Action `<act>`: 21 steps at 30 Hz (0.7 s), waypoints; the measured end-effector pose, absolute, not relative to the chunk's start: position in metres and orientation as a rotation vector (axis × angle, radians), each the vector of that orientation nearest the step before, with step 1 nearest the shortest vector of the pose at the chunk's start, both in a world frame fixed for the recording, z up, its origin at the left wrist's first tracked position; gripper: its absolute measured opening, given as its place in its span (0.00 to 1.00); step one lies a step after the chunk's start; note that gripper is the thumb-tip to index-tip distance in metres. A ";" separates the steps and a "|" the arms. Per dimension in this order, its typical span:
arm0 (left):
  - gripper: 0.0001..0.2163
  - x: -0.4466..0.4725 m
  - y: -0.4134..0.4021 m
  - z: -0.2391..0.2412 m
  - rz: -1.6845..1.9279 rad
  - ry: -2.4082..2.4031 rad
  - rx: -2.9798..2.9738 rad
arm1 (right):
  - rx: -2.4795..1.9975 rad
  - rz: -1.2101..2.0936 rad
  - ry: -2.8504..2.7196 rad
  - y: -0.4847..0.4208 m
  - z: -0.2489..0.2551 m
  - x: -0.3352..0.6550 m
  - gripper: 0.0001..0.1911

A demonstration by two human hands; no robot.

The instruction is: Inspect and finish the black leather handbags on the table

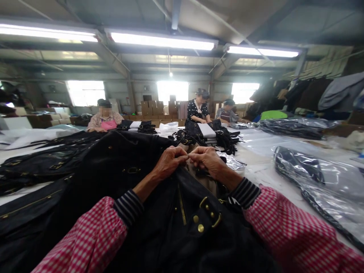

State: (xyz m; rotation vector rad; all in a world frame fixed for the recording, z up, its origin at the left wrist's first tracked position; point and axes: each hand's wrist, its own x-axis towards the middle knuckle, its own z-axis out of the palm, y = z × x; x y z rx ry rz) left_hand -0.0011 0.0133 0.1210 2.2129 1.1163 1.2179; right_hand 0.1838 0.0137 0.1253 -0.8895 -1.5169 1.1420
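Observation:
A black jacket (159, 227) with brass-coloured zips, snaps and a buckle lies spread in front of me. My left hand (170, 162) and my right hand (209, 162) meet over its neck opening, where a beige lining (209, 184) shows. Thumb and forefinger of each hand are pinched, with the tips almost touching. Whatever they pinch is too small to make out. Below my hands, a gold zip (182, 206) runs down the jacket front, beside a large buckle (216, 220).
More black jackets (31, 167) lie to the left. Folded jackets with white paper bands (207, 131) are stacked ahead. Clear-bagged garments (309, 178) lie on the white table (263, 172) at right. Three co-workers, one in a dotted top (194, 110), are across the table.

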 end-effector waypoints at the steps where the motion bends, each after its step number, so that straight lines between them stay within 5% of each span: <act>1: 0.09 -0.001 0.011 0.125 1.198 1.146 2.262 | -0.881 1.082 -1.563 0.011 0.131 0.193 0.13; 6: 0.13 0.003 -0.018 0.153 0.906 1.260 2.873 | -1.032 0.722 -1.669 -0.016 0.137 0.283 0.09; 9: 0.18 0.008 -0.044 0.165 0.408 1.084 3.182 | -1.161 0.803 -1.799 -0.036 0.111 0.338 0.10; 13: 0.13 0.016 -0.070 0.169 -0.040 1.105 3.350 | -1.199 0.943 -1.942 -0.046 0.062 0.361 0.17; 21: 0.15 0.002 -0.082 0.186 0.012 1.151 3.432 | -1.330 0.806 -1.926 -0.030 0.022 0.326 0.14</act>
